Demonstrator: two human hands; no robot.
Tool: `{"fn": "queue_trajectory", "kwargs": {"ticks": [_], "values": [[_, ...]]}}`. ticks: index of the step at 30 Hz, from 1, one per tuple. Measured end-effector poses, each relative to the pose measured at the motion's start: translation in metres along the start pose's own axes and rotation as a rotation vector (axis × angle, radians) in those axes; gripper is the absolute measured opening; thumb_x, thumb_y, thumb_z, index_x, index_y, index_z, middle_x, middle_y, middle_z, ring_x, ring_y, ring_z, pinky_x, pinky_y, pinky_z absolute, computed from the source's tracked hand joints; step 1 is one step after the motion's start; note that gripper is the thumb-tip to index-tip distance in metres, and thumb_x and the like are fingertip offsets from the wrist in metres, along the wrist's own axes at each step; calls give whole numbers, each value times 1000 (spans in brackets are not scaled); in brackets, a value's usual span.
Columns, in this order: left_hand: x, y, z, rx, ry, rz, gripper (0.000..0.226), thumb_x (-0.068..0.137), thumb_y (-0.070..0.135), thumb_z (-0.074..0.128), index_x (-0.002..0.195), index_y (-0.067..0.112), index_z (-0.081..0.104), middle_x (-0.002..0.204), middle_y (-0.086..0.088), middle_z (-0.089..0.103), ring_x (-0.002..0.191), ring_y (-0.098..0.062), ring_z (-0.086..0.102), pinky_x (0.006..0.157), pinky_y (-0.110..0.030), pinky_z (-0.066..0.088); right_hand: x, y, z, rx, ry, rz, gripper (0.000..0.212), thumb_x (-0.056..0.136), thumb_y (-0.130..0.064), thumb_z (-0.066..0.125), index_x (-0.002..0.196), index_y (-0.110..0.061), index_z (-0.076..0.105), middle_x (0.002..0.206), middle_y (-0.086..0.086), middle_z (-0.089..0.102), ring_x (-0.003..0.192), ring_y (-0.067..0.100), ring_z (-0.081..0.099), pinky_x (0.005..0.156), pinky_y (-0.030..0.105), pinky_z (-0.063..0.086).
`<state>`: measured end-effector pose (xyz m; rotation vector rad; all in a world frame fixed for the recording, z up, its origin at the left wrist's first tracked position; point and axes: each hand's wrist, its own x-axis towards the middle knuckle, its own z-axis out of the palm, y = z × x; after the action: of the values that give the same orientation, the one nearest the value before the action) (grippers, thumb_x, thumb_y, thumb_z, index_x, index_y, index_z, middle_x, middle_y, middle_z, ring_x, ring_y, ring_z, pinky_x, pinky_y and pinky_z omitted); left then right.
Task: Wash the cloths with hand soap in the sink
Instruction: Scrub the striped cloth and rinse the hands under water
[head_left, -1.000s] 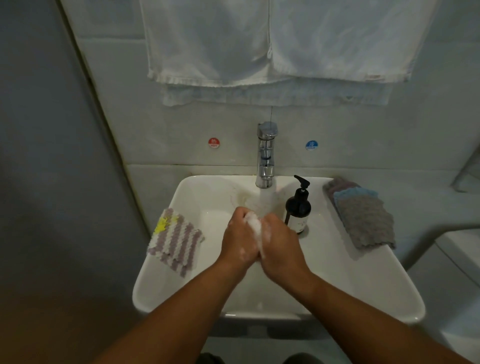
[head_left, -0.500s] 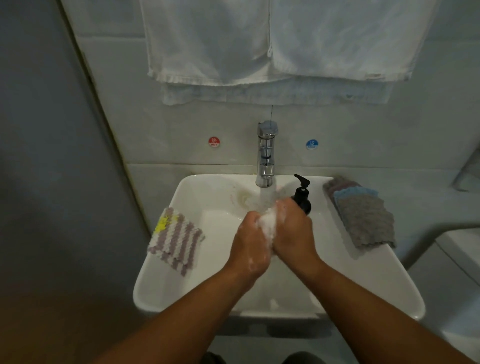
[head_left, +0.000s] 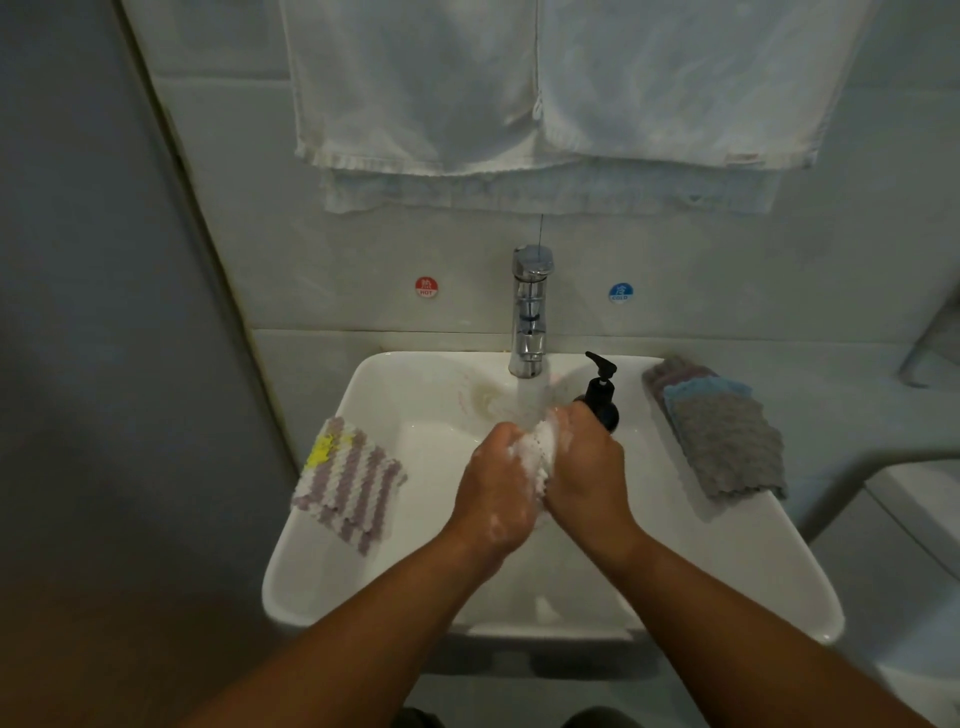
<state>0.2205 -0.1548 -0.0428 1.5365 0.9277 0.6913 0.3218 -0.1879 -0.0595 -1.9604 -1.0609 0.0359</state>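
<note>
Over the white sink (head_left: 691, 566), my left hand (head_left: 496, 488) and my right hand (head_left: 584, 467) squeeze a white soapy cloth (head_left: 540, 452) between them, just below the running tap (head_left: 530, 312). Foam covers the cloth and my fingers. A black soap pump bottle (head_left: 602, 395) stands right behind my right hand. A purple-and-white striped cloth (head_left: 350, 483) with a yellow patch lies on the sink's left rim. A stack of grey, blue and mauve cloths (head_left: 724, 436) lies on the right rim.
White towels (head_left: 545, 93) hang on the wall above the tap. Red hot (head_left: 426, 287) and blue cold (head_left: 620, 292) stickers flank the tap. A dark wall stands close on the left, and a white fixture (head_left: 914, 525) sits at the right.
Both hands moved up and slightly right toward the water stream while rubbing the cloth. My right hand now covers the lower part of the soap bottle.
</note>
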Motion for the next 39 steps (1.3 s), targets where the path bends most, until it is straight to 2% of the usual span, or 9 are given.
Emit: {"fn": "queue_trajectory", "kwargs": {"ticks": [5, 9, 13, 17, 22, 27, 30, 34, 39], "values": [[13, -1, -10, 37, 121, -43, 20, 98, 26, 47, 109, 24, 64, 102, -2, 70, 95, -25, 68, 87, -50, 60, -29, -8, 10, -101, -217, -183, 23, 96, -24, 64, 116, -17, 54, 98, -13, 54, 83, 4, 56, 62, 2, 41], [4, -6, 0, 66, 28, -35, 20, 104, 28, 45, 107, 23, 63, 98, 0, 71, 91, -21, 69, 84, -45, 61, -6, -9, -6, -53, -57, -72, 6, 99, -14, 57, 95, -15, 53, 80, -7, 54, 76, 20, 61, 58, 12, 42], [4, -1, -2, 3, 44, 23, 19, 99, 28, 45, 104, 27, 63, 102, -6, 69, 96, -28, 68, 84, -50, 61, -12, -1, 3, -37, -98, -42, 10, 94, -21, 63, 89, -17, 56, 75, -14, 53, 64, 3, 54, 57, 6, 40], [14, -4, -8, 45, 162, -42, 25, 97, 28, 42, 109, 22, 62, 104, -4, 70, 96, -26, 68, 87, -50, 59, -35, -13, 6, 27, -200, -131, 12, 99, -21, 61, 107, -18, 53, 87, -15, 54, 72, 1, 55, 61, 7, 45], [-1, -12, 5, 131, -8, -24, 20, 109, 30, 39, 100, 27, 57, 94, 7, 65, 87, -12, 65, 68, -22, 56, -3, 2, -4, -110, -54, 0, 13, 96, -18, 60, 89, -18, 49, 73, -14, 46, 61, 1, 46, 55, 9, 37], [7, -10, 0, 72, 125, 5, 24, 106, 24, 34, 111, 22, 58, 104, -2, 66, 95, -21, 65, 87, -44, 60, -27, -5, 3, -51, -193, -79, 12, 97, -26, 64, 103, -16, 60, 90, -11, 59, 73, 0, 54, 69, 3, 45], [9, -15, -2, 85, 106, -44, 22, 105, 26, 39, 107, 23, 61, 99, 0, 69, 91, -20, 67, 85, -44, 61, -35, -17, -5, -6, -223, -93, 15, 98, -22, 62, 105, -20, 50, 91, -9, 57, 75, 3, 56, 69, 7, 47], [-4, -10, 6, 64, 8, -3, 21, 109, 31, 40, 102, 26, 59, 96, 4, 66, 90, -17, 67, 73, -27, 59, -8, -8, -13, 16, -64, 23, 15, 98, -13, 59, 90, -18, 48, 81, 0, 59, 74, 17, 60, 55, 18, 38], [12, -5, -3, 46, 86, -8, 21, 105, 27, 39, 107, 22, 59, 101, -4, 68, 94, -24, 67, 85, -46, 60, -25, -18, -3, 50, -130, 16, 12, 98, -21, 62, 104, -15, 54, 80, -14, 53, 69, 0, 52, 57, 5, 42]]}}
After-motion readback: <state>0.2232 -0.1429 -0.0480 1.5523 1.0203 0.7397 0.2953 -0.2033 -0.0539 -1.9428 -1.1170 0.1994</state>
